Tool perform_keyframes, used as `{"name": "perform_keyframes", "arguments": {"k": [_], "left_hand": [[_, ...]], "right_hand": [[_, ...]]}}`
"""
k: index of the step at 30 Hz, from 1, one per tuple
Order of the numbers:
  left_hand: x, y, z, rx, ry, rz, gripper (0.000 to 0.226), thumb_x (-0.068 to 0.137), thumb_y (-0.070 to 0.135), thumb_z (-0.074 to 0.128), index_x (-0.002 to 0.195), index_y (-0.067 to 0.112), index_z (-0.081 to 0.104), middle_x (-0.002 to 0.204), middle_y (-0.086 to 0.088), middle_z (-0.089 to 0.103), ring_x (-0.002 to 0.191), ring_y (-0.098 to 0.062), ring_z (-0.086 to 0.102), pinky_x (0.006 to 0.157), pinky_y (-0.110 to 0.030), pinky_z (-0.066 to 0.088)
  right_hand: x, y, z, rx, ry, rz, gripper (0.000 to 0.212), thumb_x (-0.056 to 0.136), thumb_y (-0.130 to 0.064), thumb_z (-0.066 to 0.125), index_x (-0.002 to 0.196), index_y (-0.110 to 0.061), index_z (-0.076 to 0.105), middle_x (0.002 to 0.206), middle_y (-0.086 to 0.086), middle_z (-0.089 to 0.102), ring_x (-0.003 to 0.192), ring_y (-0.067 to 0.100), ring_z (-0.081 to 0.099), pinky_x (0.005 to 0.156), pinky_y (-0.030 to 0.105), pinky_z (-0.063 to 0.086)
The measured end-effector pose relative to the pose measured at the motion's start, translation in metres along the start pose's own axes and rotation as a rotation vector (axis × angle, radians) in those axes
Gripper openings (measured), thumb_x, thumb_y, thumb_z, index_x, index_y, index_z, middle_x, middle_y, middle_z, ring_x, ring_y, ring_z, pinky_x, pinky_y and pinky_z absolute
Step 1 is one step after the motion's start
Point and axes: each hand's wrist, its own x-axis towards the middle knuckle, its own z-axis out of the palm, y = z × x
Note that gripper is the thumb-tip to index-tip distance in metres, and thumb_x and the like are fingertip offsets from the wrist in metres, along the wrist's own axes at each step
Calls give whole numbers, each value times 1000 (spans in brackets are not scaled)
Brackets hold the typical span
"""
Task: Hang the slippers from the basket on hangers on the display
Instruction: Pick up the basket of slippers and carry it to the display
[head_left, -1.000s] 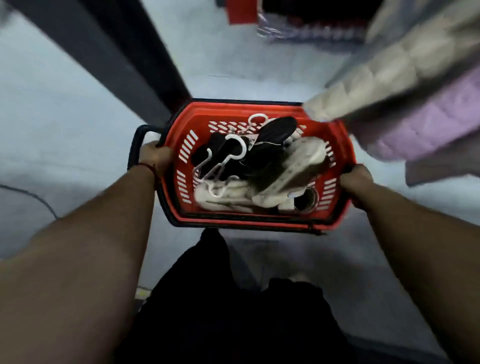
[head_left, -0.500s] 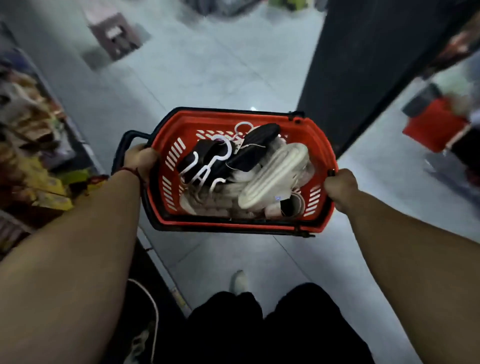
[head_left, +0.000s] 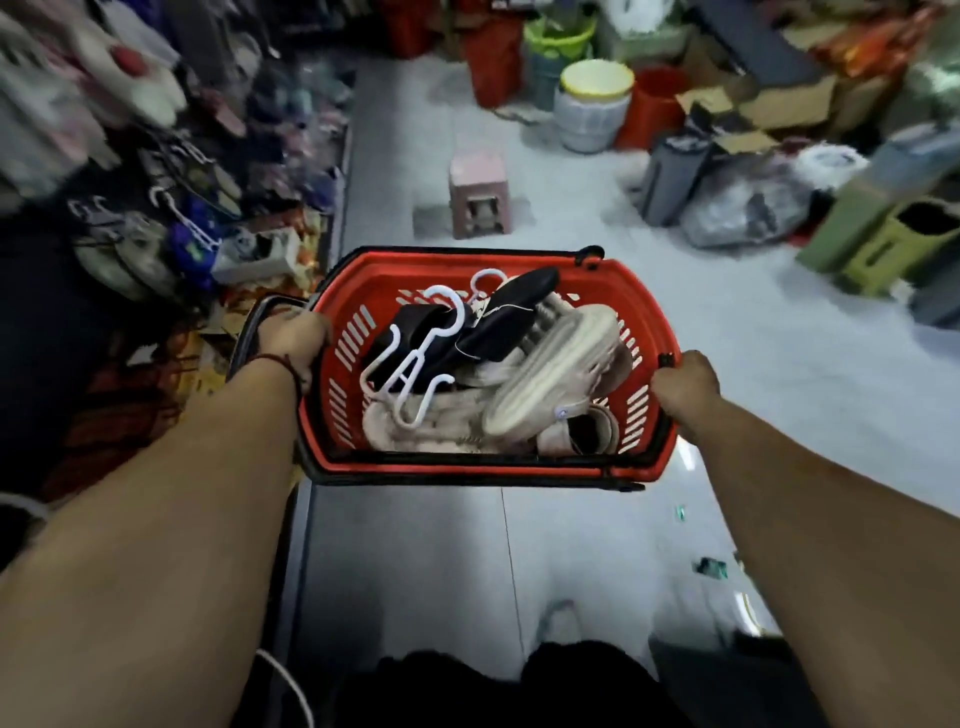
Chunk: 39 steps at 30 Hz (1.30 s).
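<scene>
I hold a red plastic basket (head_left: 649, 457) in front of me above the floor. My left hand (head_left: 291, 340) grips its left rim and my right hand (head_left: 685, 384) grips its right rim. Inside lie black slippers (head_left: 498, 325), cream and beige slippers (head_left: 550, 379) and white plastic hangers (head_left: 410, 374) on top. The display (head_left: 156, 208) of hanging slippers runs along the left side, blurred.
A pink stool (head_left: 480, 195) stands on the grey floor ahead of the basket. Buckets (head_left: 592, 104), boxes and bags are piled at the back and along the right. The aisle floor between stool and basket is open.
The view has swung round while I carry the basket: the dark pillar is gone, and the slipper display on the left and the goods at the back have come into sight. Both hands keep their grip.
</scene>
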Motion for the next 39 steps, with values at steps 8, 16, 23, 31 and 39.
{"name": "perform_keyframes", "arguments": {"k": [8, 16, 23, 31, 39], "left_hand": [[143, 123, 98, -132, 140, -102, 30, 63, 3, 59, 90, 10, 70, 88, -10, 69, 68, -25, 63, 65, -34, 57], [366, 216, 231, -133, 112, -157, 47, 56, -2, 60, 103, -1, 67, 92, -18, 66, 78, -33, 61, 71, -45, 57], [540, 345, 339, -174, 156, -166, 40, 52, 1, 66, 91, 3, 68, 96, -19, 68, 87, -37, 65, 83, -53, 60], [712, 415, 452, -298, 336, -245, 19, 69, -7, 65, 81, 8, 68, 84, -18, 67, 85, -37, 66, 73, -42, 59], [831, 457, 463, -484, 560, -384, 38, 77, -1, 67, 112, 15, 66, 103, -17, 71, 93, -39, 69, 90, -57, 57]], "right_hand": [[232, -189, 16, -87, -75, -197, 32, 81, -8, 59, 112, 0, 60, 105, 21, 66, 95, 39, 64, 81, 41, 54], [462, -326, 93, -89, -89, -191, 24, 82, -9, 61, 105, -2, 60, 94, 16, 62, 84, 31, 59, 75, 34, 48], [714, -466, 144, -103, -142, -201, 42, 61, -25, 60, 99, -8, 60, 90, 15, 69, 82, 36, 68, 77, 51, 60], [930, -654, 251, -257, -297, -396, 48, 62, -28, 63, 105, -4, 61, 96, 17, 68, 88, 36, 67, 77, 41, 56], [1052, -863, 396, -417, -460, -615, 30, 76, -14, 61, 104, -4, 59, 93, 19, 66, 80, 34, 63, 72, 36, 52]]}}
